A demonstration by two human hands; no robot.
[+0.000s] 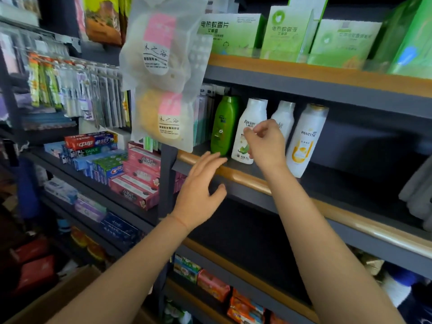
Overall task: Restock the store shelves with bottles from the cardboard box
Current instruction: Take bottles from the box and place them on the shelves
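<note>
Right hand [265,142] touches Rejoice bottle [249,134] beside Pantene bottle [306,141].

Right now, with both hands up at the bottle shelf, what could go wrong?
1. The right hand is at the white bottle, which stands near the shelf edge; a nudge might tip it off the front.
2. The green bottle stands close beside it, so moving the white one could knock it over.
3. The hanging sponge packs overlap the shelf's left end; the open left hand could snag them if it reaches in.
</note>
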